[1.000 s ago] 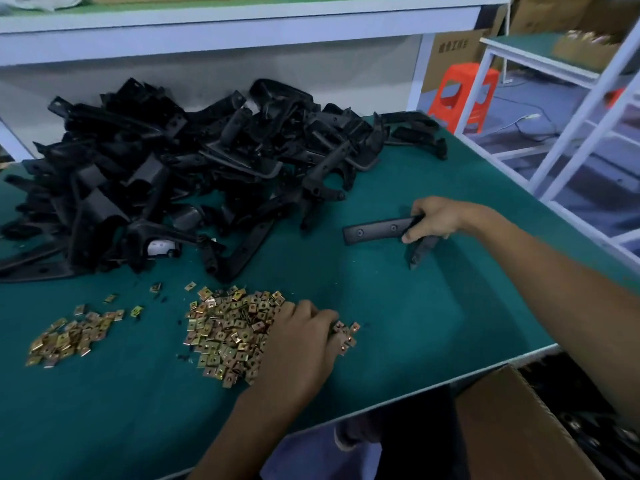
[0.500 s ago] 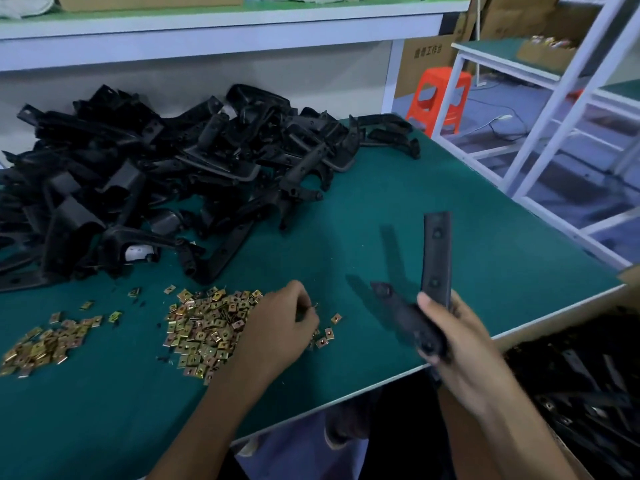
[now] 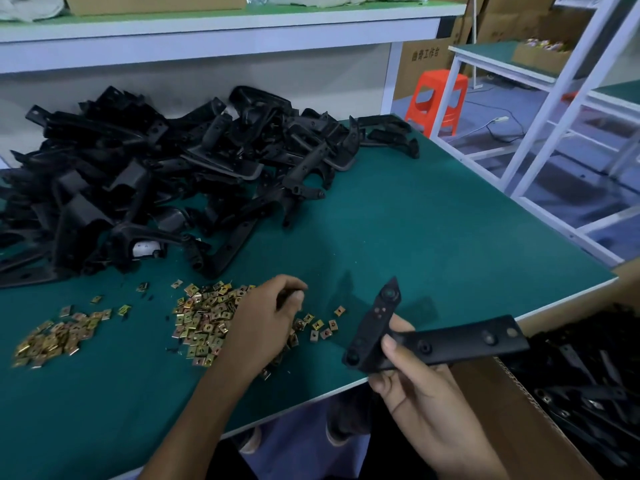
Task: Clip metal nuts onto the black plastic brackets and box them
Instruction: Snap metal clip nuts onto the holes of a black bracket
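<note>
My right hand (image 3: 415, 396) grips a black L-shaped plastic bracket (image 3: 460, 341) at its corner, held above the table's front edge with the long arm pointing right. My left hand (image 3: 266, 323) hovers over the right side of a pile of brass-coloured metal nuts (image 3: 204, 320), fingers curled and thumb pinched against them on a small nut that is mostly hidden. A big heap of black brackets (image 3: 173, 168) covers the back left of the green table (image 3: 433, 220). A cardboard box (image 3: 512, 403) at the lower right holds several brackets (image 3: 588, 393).
A smaller pile of nuts (image 3: 59, 334) lies at the front left. A few loose nuts (image 3: 325, 327) sit between my hands. An orange stool (image 3: 436, 98) and a white metal bench frame (image 3: 554, 126) stand to the right of the table. A shelf runs above the heap.
My right hand has lifted the bracket off the table, brought it toward me and turned it so its long arm points right. My left hand stayed at the nut pile, fingers closing.
</note>
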